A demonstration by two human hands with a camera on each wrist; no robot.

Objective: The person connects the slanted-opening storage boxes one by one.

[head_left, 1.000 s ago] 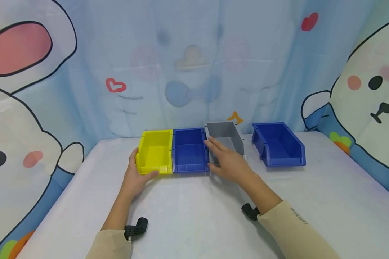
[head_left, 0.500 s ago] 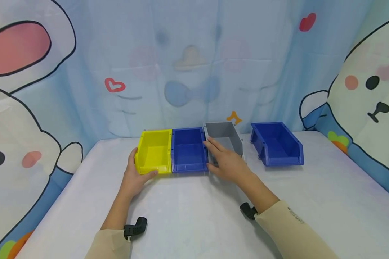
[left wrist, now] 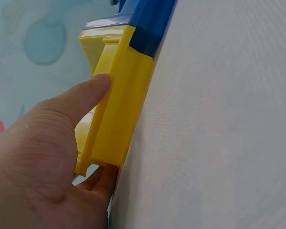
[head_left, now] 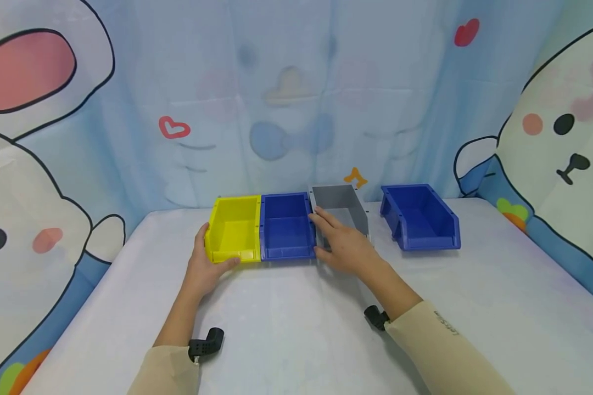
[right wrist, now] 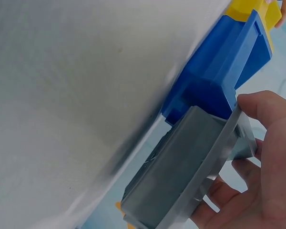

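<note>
My left hand (head_left: 203, 272) grips the left end of a yellow storage bin (head_left: 234, 227). In the left wrist view the thumb lies on its front and the fingers pass round its side. Touching the yellow bin's right side is a blue storage bin (head_left: 286, 226). My right hand (head_left: 347, 249) holds a grey storage bin (head_left: 340, 198) by its near left part, covering some of it in the head view. Seen from the right wrist, the thumb sits at the grey bin's corner (right wrist: 236, 112), against the blue bin, with the other fingers behind the grey rim.
A second blue storage bin (head_left: 422, 219) stands apart on the right, turned at an angle. All rest along the far side of a white-covered table (head_left: 286, 329). Behind hangs a light blue curtain (head_left: 296, 109) with cartoon prints.
</note>
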